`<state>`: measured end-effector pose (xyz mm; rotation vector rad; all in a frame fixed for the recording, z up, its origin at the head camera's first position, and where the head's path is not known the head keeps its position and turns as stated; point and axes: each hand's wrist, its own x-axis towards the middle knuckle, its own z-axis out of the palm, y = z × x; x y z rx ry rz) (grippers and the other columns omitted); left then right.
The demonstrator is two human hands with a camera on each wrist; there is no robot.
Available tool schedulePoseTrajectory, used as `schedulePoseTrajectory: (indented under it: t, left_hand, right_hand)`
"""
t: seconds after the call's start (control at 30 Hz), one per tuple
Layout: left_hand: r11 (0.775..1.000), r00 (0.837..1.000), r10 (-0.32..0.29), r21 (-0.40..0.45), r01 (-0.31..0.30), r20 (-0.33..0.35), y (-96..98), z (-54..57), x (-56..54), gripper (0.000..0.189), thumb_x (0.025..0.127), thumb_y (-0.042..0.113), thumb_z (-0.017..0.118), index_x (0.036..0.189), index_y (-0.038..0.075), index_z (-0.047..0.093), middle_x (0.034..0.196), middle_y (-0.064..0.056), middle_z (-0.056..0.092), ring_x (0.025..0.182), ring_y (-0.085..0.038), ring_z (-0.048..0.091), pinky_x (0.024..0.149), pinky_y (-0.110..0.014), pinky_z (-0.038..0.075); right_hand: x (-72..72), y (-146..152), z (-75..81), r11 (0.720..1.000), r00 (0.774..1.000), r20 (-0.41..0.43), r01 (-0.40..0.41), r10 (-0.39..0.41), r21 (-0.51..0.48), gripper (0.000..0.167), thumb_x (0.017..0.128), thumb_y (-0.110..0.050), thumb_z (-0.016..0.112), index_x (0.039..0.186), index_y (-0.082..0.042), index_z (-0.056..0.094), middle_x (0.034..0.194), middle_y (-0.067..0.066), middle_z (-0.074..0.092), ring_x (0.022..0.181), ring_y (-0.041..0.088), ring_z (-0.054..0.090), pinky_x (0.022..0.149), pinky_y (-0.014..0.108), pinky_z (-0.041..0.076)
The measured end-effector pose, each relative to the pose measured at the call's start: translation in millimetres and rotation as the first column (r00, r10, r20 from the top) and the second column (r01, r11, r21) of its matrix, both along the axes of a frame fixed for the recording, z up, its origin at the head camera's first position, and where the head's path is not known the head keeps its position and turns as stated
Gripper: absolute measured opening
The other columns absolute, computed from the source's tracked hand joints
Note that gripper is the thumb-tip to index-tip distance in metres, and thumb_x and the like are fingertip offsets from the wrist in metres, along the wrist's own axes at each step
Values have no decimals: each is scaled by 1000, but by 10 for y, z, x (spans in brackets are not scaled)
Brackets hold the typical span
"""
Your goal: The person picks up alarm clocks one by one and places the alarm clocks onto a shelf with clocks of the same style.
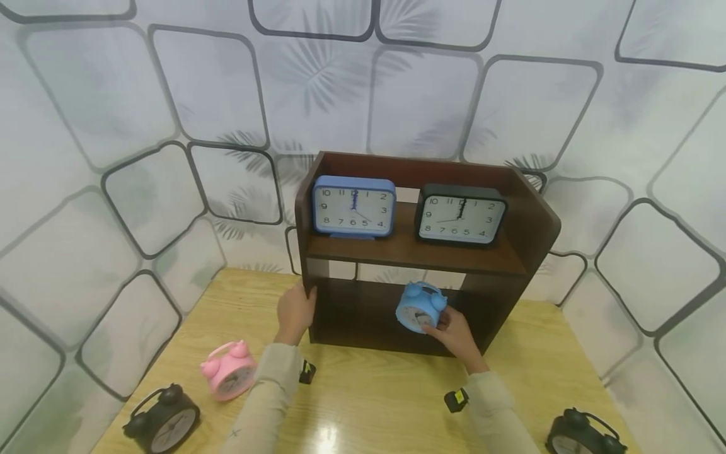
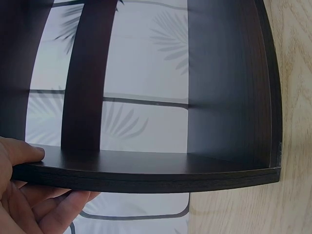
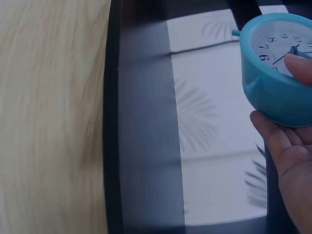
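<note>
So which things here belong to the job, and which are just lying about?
In use now:
small blue alarm clock, held
brown shelf, gripped

Seemingly idle:
blue rectangular clock
black rectangular clock
pink alarm clock
left black alarm clock
right black alarm clock

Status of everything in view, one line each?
Blue alarm clock: in right hand, tilted
Rack: upright on table, gripped by left hand
Blue rectangular clock: on upper shelf, about 12:00
Black rectangular clock: on upper shelf, about 12:00
Pink alarm clock: on table
Left black alarm clock: on table
Right black alarm clock: on table, partly cropped
</note>
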<state>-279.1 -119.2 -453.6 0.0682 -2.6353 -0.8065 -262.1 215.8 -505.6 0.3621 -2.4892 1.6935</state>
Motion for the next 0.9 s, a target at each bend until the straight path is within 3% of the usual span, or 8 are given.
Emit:
schedulePoseTrajectory:
  t: [0.23, 0.5, 0.9]
  left_hand:
    - [1000, 1000, 6, 8, -6, -20, 3, -2, 1, 25, 91, 22, 57, 98, -1, 62, 80, -26, 68, 72, -43, 65, 61, -52, 48]
    - [1000, 999, 10, 2, -10, -53, 5, -18, -7, 24, 91, 22, 57, 95, -1, 62, 78, -26, 68, 70, -43, 64, 60, -52, 47]
    - [1000, 997, 8, -4, -8, -81, 4, -28, -4, 20, 89, 20, 59, 95, 0, 61, 75, -25, 67, 67, -43, 64, 58, -51, 47]
  right_hand:
    - [-232, -269, -61, 1000, 1000, -1, -24, 24, -15, 49, 78, -2, 73, 120, 12, 52, 112, 32, 61, 104, 42, 62, 81, 32, 55]
    - [-454, -588, -127, 998, 997, 44, -57, 59, -26, 49, 79, -1, 70, 124, 5, 51, 116, 28, 61, 108, 40, 60, 86, 43, 52]
    - [-759, -963, -294, 991, 991, 61, -114, 118, -74, 49, 76, 1, 72, 121, 7, 53, 115, 28, 61, 106, 40, 61, 87, 45, 52]
